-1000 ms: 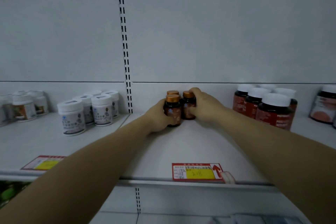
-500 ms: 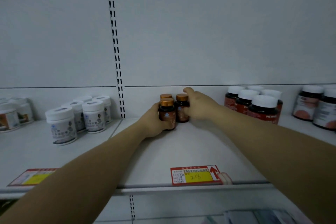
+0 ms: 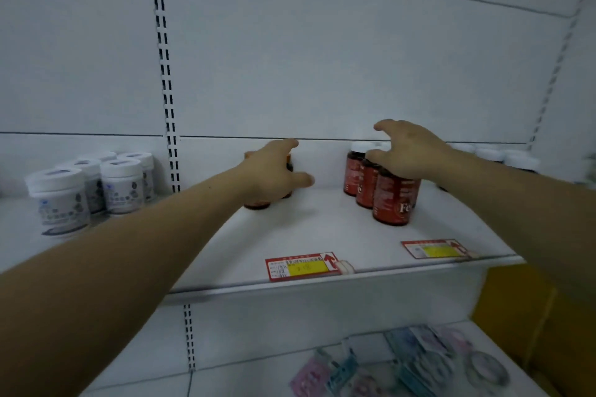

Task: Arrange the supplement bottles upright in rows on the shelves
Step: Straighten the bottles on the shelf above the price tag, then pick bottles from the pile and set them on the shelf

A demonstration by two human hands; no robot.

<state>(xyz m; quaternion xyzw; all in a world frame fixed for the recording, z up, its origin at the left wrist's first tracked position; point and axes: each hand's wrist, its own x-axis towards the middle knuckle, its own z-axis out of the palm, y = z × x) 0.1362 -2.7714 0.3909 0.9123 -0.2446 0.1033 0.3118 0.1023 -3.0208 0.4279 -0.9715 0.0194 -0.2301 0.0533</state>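
My left grip [image 3: 271,171] is released, fingers spread in front of the small amber bottles [image 3: 257,204], which stand upright mid-shelf [image 3: 322,229], mostly hidden behind it. My right grip [image 3: 411,151], also released, spreads over the tops of the red bottles [image 3: 392,203] at 3 o'clock. White jars [image 3: 61,200] stand at 9 o'clock.

On the shelf [image 3: 322,229] there is an open gap between the small brown bottles [image 3: 256,204] on the left and the red bottles [image 3: 392,200] on the right; the near part is bare up to the price tags [image 3: 303,266]; white jars [image 3: 61,200] block the far left.
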